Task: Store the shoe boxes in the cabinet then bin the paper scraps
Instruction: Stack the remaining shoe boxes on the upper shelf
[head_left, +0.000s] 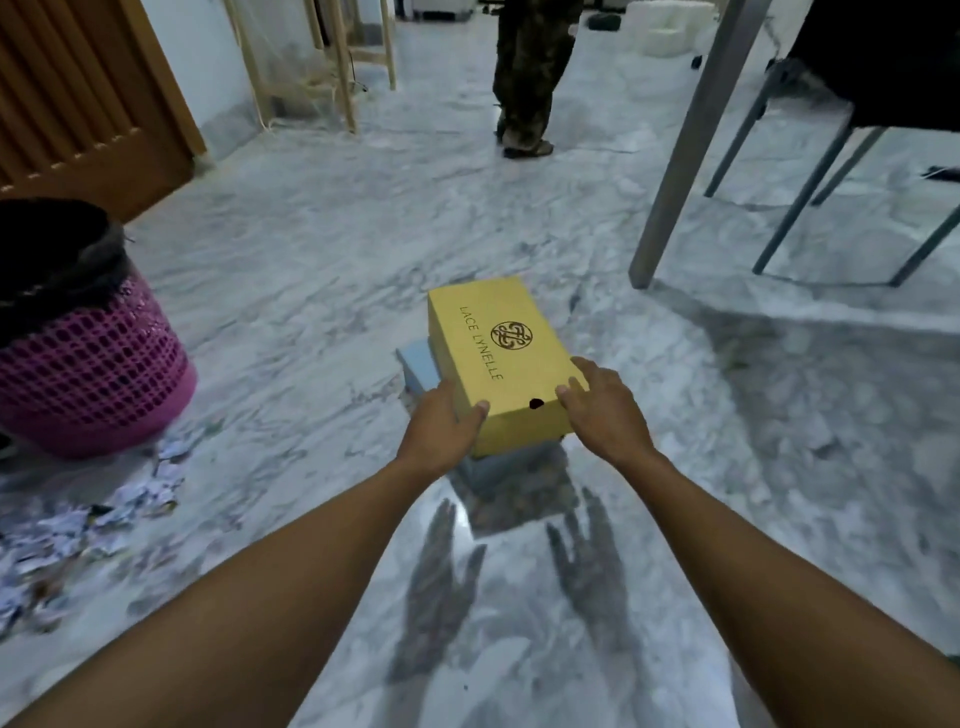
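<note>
A yellow shoe box lies on top of a pale blue shoe box on the marble floor, in the middle of the view. My left hand grips the yellow box's near left corner, thumb on the lid. At the near right corner my right hand holds the same box, fingers over the edge. Torn paper scraps are scattered on the floor at the left. A pink mesh bin with a black liner stands beside them.
A wooden door is at the far left. A person's legs stand at the back. A grey table leg and chair legs are at the right.
</note>
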